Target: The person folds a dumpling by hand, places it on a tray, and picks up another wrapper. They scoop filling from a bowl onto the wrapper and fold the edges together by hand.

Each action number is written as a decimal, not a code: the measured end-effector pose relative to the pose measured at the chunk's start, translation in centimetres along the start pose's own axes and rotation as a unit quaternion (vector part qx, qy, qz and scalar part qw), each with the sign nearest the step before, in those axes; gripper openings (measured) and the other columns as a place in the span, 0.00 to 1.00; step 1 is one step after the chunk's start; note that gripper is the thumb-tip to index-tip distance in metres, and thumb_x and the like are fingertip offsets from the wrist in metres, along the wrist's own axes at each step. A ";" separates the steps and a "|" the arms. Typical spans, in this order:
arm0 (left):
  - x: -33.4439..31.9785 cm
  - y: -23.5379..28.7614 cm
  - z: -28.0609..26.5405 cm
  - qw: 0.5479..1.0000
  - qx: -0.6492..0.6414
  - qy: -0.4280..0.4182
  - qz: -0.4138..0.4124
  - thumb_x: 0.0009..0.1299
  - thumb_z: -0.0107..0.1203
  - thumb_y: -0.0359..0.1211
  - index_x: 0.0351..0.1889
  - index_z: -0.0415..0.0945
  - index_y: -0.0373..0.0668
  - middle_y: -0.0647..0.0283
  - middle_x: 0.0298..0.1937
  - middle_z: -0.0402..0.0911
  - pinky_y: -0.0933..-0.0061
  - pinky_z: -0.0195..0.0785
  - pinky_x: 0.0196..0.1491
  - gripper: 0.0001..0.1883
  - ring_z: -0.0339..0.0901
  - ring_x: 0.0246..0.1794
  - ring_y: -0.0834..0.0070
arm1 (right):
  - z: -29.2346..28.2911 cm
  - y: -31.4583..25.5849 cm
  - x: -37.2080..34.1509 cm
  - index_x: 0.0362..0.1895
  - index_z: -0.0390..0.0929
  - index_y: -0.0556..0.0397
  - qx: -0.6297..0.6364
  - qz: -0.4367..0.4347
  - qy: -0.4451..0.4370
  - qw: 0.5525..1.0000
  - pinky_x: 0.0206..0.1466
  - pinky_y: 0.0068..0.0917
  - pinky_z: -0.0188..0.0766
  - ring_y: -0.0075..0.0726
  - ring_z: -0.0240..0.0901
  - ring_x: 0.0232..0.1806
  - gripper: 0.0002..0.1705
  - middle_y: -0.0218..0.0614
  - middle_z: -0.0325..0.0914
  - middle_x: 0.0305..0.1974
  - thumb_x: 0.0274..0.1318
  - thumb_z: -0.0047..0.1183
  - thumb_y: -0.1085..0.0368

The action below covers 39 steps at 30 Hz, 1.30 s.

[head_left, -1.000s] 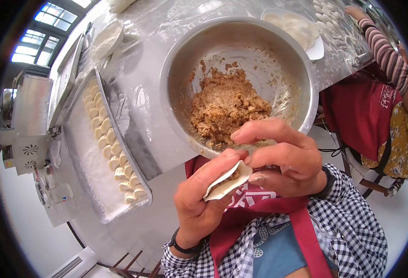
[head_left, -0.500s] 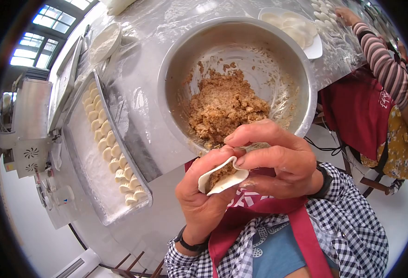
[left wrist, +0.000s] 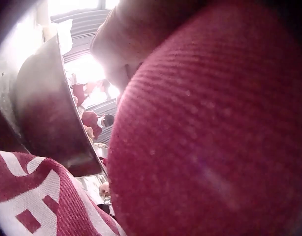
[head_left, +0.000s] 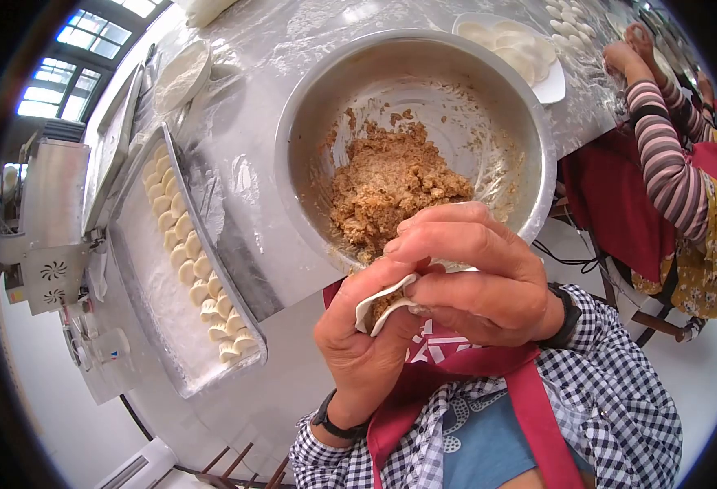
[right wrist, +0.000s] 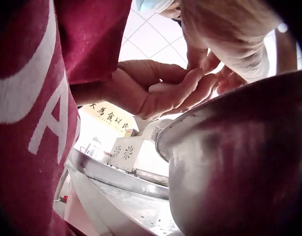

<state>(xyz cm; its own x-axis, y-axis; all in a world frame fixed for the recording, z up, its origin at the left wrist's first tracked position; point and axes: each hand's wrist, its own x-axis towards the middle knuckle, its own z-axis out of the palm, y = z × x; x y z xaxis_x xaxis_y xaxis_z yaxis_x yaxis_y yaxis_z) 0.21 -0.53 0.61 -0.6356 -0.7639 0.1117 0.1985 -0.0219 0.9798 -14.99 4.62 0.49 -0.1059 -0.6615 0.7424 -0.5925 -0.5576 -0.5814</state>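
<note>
Low over the near rim of a big steel bowl, both hands work on a half-folded dumpling. My left hand cups it between thumb and fingers. From the other side my right hand pinches the edge of its wrapper. Brown filling shows through the gap on the near side, between the white wrapper edges. Inside the bowl lies a mound of minced filling. The right wrist view shows the dumpling in the left hand; the left wrist view is mostly red apron.
A floured metal tray at left bears rows of finished dumplings. Round wrappers lie on a white plate behind the bowl. A flour bowl stands at the far left. Another person's striped sleeve reaches in at right.
The wrapper's open mouth has narrowed, and my right fingers have come further over its edge. Both hands stay by the bowl. At right, the other person's two hands have come together.
</note>
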 end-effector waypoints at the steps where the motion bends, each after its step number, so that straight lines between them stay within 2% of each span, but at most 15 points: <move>1: 0.1 -0.2 0.1 1.000 -0.019 0.000 0.005 0.59 0.56 0.19 0.49 0.69 0.34 0.56 0.47 0.76 0.75 0.67 0.50 0.19 0.74 0.48 0.71 | -0.2 0.0 0.1 0.37 0.72 0.57 0.009 -0.004 -0.023 1.000 0.46 0.37 0.70 0.48 0.72 0.44 0.17 0.49 0.72 0.44 0.40 0.61 0.71; 2: 0.1 -0.3 0.2 0.999 -0.037 -0.001 0.010 0.60 0.55 0.19 0.49 0.69 0.33 0.56 0.47 0.76 0.75 0.67 0.50 0.18 0.74 0.48 0.71 | -0.1 -0.3 0.2 0.37 0.72 0.57 0.010 -0.004 -0.023 1.000 0.46 0.37 0.70 0.48 0.72 0.44 0.17 0.49 0.72 0.44 0.40 0.61 0.71; 4: 0.1 -0.1 0.2 0.996 -0.092 -0.009 -0.011 0.60 0.56 0.19 0.50 0.68 0.34 0.57 0.46 0.76 0.75 0.67 0.50 0.19 0.74 0.48 0.71 | 0.1 -1.2 0.5 0.38 0.73 0.57 0.053 0.118 0.021 0.991 0.47 0.39 0.70 0.48 0.71 0.46 0.19 0.49 0.72 0.45 0.38 0.64 0.70; 5: 0.1 0.0 0.2 0.989 -0.146 -0.018 -0.034 0.60 0.56 0.20 0.51 0.68 0.35 0.57 0.46 0.76 0.75 0.67 0.50 0.19 0.74 0.47 0.71 | 0.3 -1.2 0.6 0.38 0.73 0.57 0.053 0.118 0.021 0.991 0.47 0.39 0.70 0.48 0.71 0.46 0.19 0.49 0.72 0.45 0.38 0.64 0.70; 7: 0.1 -0.3 0.1 0.989 -0.141 -0.024 -0.033 0.60 0.55 0.20 0.51 0.67 0.35 0.57 0.45 0.76 0.75 0.67 0.49 0.20 0.74 0.47 0.72 | 0.6 -1.0 0.5 0.36 0.75 0.57 0.111 0.141 0.038 0.983 0.48 0.40 0.69 0.48 0.71 0.47 0.19 0.50 0.71 0.46 0.35 0.66 0.69; 11: -0.1 -0.2 0.4 0.996 -0.066 0.018 -0.060 0.59 0.53 0.18 0.53 0.65 0.35 0.58 0.45 0.75 0.77 0.67 0.49 0.22 0.73 0.46 0.75 | 0.6 -0.1 -0.1 0.33 0.76 0.57 0.125 0.116 0.024 0.985 0.47 0.38 0.69 0.46 0.71 0.46 0.16 0.48 0.72 0.45 0.36 0.65 0.69; 16: 0.1 0.0 0.5 0.997 -0.046 0.027 -0.056 0.57 0.51 0.16 0.53 0.66 0.36 0.58 0.47 0.75 0.77 0.66 0.49 0.23 0.72 0.48 0.75 | 0.7 0.5 -0.2 0.32 0.76 0.58 0.099 0.034 0.027 0.994 0.45 0.37 0.70 0.43 0.71 0.42 0.13 0.46 0.72 0.43 0.38 0.63 0.71; 18: 0.1 -0.1 0.5 0.996 -0.048 0.055 -0.054 0.57 0.52 0.16 0.53 0.66 0.36 0.58 0.47 0.75 0.77 0.66 0.50 0.23 0.72 0.48 0.74 | 0.4 0.3 -0.1 0.32 0.76 0.58 0.087 0.047 0.010 0.995 0.45 0.37 0.69 0.44 0.71 0.42 0.13 0.46 0.72 0.43 0.38 0.63 0.70; 20: 0.0 -0.2 0.3 0.999 0.032 0.021 0.025 0.57 0.51 0.16 0.53 0.66 0.35 0.57 0.47 0.75 0.76 0.66 0.51 0.23 0.72 0.49 0.73 | 0.4 0.0 0.0 0.31 0.76 0.58 0.076 0.061 -0.007 0.995 0.44 0.37 0.69 0.44 0.71 0.42 0.13 0.47 0.72 0.43 0.37 0.63 0.69; 22: -0.1 0.0 0.3 0.998 0.052 0.020 0.018 0.57 0.52 0.16 0.53 0.66 0.35 0.57 0.48 0.75 0.75 0.66 0.51 0.23 0.72 0.49 0.72 | 0.9 -0.3 0.2 0.28 0.76 0.55 0.062 0.100 0.047 0.992 0.41 0.30 0.69 0.41 0.72 0.41 0.09 0.41 0.73 0.43 0.39 0.61 0.68; 25: -0.1 0.3 0.4 0.997 0.076 0.014 0.014 0.57 0.53 0.17 0.53 0.67 0.34 0.56 0.48 0.75 0.74 0.66 0.51 0.23 0.72 0.49 0.71 | 0.7 0.0 0.1 0.27 0.76 0.55 0.053 0.070 0.031 0.996 0.42 0.30 0.70 0.41 0.72 0.41 0.08 0.42 0.72 0.44 0.38 0.61 0.69; 32: -0.1 0.5 -0.1 0.983 0.177 -0.032 0.034 0.57 0.55 0.17 0.52 0.69 0.33 0.56 0.46 0.76 0.76 0.66 0.49 0.22 0.74 0.47 0.72 | 0.4 0.5 0.0 0.25 0.75 0.56 0.109 0.082 0.001 0.991 0.42 0.30 0.69 0.40 0.71 0.44 0.08 0.43 0.72 0.44 0.36 0.60 0.71; 35: -0.1 1.0 0.0 0.990 0.136 -0.037 -0.014 0.57 0.54 0.17 0.53 0.68 0.33 0.58 0.45 0.77 0.78 0.66 0.48 0.23 0.74 0.47 0.75 | 0.4 0.4 0.0 0.26 0.75 0.56 0.089 0.065 -0.011 0.994 0.42 0.31 0.70 0.40 0.71 0.44 0.09 0.43 0.72 0.45 0.36 0.60 0.71; 37: -0.1 0.8 0.2 0.995 0.086 -0.038 -0.028 0.56 0.53 0.17 0.53 0.67 0.33 0.59 0.46 0.77 0.78 0.66 0.48 0.24 0.73 0.46 0.77 | 0.5 0.1 0.1 0.29 0.74 0.57 0.113 0.114 0.008 0.987 0.44 0.36 0.69 0.45 0.71 0.44 0.12 0.50 0.70 0.46 0.42 0.61 0.65; 39: -0.1 0.8 0.2 0.998 0.036 -0.040 -0.042 0.56 0.52 0.17 0.54 0.66 0.34 0.60 0.46 0.76 0.79 0.66 0.48 0.25 0.73 0.46 0.78 | 0.3 0.1 0.3 0.29 0.74 0.58 0.117 0.113 -0.004 0.987 0.44 0.36 0.69 0.45 0.72 0.44 0.12 0.50 0.71 0.46 0.42 0.62 0.65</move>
<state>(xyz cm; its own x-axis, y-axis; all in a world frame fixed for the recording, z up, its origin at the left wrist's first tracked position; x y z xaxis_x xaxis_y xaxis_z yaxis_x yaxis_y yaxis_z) 0.30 -0.36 1.37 -0.7053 -0.7079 0.0379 0.0887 -0.0351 0.9954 -14.83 4.21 0.61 -0.2066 -0.7856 0.5833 -0.3544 -0.4956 -0.7930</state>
